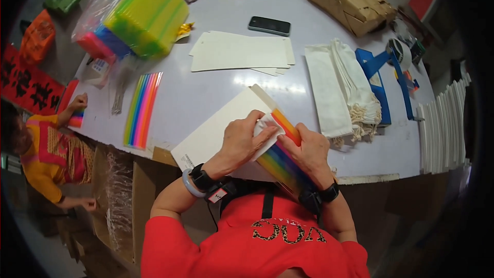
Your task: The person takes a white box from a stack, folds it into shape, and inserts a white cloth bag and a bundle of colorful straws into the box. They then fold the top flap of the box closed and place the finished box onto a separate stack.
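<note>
while left hand [241, 138] pinches white cloth [261, 125], right hand [313, 153] clasps rainbow pack [286, 162], probably to brace it; pouches [328, 90] lie stacked rightward, presumably for neatness.

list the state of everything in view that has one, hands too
left hand: closed on white cloth
right hand: closed on rainbow bundle
phone: lying flat, screen dark
cards: overlapping, loose pile
white bags: stacked, lying flat
coloured strips: laid side by side
paper parcel: creased
yellow-green pack: plastic-wrapped
carton: open
</note>
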The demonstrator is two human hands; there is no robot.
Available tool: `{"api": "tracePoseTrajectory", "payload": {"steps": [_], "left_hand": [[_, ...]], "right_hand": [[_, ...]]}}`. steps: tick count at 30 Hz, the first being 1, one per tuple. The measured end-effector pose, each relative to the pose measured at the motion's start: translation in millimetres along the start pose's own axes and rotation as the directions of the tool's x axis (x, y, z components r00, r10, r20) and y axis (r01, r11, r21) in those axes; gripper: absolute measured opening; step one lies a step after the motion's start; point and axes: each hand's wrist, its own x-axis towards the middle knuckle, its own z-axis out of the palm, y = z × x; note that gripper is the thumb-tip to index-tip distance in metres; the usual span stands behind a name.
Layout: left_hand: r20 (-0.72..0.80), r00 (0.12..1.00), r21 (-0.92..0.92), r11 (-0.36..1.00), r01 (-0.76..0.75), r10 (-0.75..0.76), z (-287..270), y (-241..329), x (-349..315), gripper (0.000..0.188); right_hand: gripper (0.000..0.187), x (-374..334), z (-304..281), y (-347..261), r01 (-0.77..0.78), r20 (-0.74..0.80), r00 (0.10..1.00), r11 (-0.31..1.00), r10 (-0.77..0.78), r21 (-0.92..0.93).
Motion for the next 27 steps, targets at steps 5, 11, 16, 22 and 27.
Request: {"api": "tracePoseTrajectory", "payload": {"steps": [5, 11, 16, 22, 27], "left_hand": [[0.113, 0.987, -0.262, 0.955, 0.142, -0.115, -22, -12, 4, 0.061], [0.122, 0.992, 0.517, 0.85, -0.1, 0.043, -26, -43, -33, 0.1], [0.109, 0.99, 0.452, 0.882, -0.133, 0.094, -26, -44, -30, 0.102], [0.13, 0.94, 0.498, 0.799, -0.338, 0.317, -47, -49, -42, 0.097], [0.109, 0.859, 0.469, 0.736, -0.489, 0.5, -62, -43, -40, 0.089]], "right_hand": [[0.051, 12, -21, 23, -0.034, -0.032, 0.999, 0.999, 0.033, -0.033], [0.05, 55, -71, 31, -0.024, -0.075, 0.997, 0.98, 0.009, -0.196], [0.051, 93, -69, 37, 0.169, 0.018, 0.985, 0.923, -0.173, -0.346], [0.051, 108, -94, 23, 0.307, 0.218, 0.946, 0.876, -0.239, -0.372], [0.049, 101, -123, 19, 0.429, 0.278, 0.898, 0.818, -0.34, -0.383]]}}
